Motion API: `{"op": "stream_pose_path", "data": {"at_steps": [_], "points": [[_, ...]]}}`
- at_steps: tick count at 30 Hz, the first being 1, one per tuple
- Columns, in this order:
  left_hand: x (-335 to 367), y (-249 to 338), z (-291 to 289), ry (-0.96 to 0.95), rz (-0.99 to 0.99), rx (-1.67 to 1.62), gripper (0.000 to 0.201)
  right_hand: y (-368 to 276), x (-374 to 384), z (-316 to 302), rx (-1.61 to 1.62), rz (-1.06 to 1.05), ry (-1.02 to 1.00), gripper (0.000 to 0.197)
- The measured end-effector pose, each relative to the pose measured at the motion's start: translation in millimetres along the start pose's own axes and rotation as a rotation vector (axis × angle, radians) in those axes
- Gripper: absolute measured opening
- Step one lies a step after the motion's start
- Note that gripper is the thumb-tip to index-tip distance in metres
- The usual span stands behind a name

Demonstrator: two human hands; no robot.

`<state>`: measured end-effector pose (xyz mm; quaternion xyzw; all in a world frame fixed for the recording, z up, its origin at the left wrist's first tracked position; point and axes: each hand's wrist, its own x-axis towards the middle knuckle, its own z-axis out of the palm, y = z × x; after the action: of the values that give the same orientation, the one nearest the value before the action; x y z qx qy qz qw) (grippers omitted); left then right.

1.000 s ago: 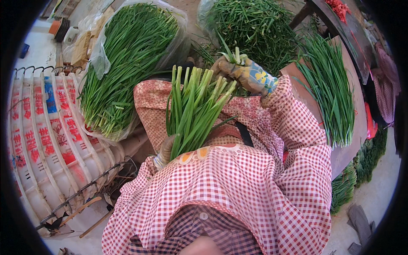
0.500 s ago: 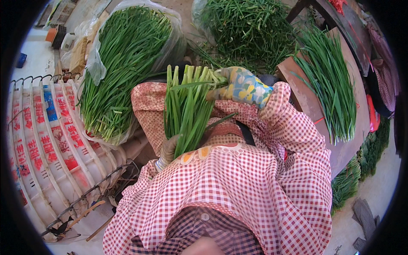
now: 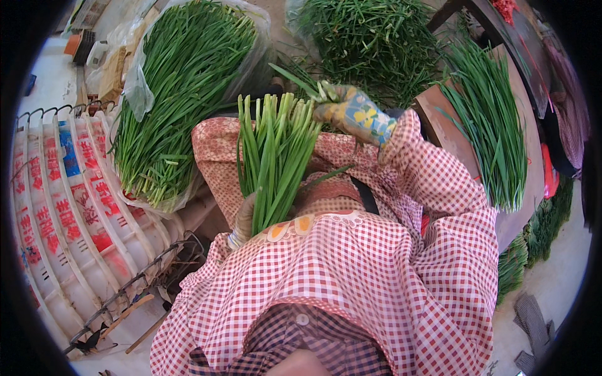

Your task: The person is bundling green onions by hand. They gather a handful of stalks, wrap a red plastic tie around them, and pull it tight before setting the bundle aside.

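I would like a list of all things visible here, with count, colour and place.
bunch of chives: one, green, upright over the lap, held by both hands
bag of chives: one, green in clear plastic, upper left
loose pile of chives: one, green, top centre
board: one, brown, right, with a row of chives on it
crates: stacked, white, left
left hand: gloved, grips the bunch low
right hand: patterned glove, at the bunch's top

Green chive bundle (image 3: 276,160) between both gloved hands
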<state>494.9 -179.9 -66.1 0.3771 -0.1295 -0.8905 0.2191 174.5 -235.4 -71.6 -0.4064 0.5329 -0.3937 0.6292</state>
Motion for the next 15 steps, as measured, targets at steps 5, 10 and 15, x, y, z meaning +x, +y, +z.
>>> {"op": "stream_pose_path", "data": {"at_steps": [5,10,15], "points": [[1,-2,3,0.032,0.033,-0.123,0.063,-36,47,-44,-0.671,-0.08,0.443,0.04],[0,-2,-10,-0.013,-0.037,-0.121,0.068,-27,83,-117,-1.257,0.226,0.473,0.041],[5,3,3,0.012,-0.051,-0.193,0.064,-17,94,-255,-1.105,-0.506,0.912,0.036]]}}
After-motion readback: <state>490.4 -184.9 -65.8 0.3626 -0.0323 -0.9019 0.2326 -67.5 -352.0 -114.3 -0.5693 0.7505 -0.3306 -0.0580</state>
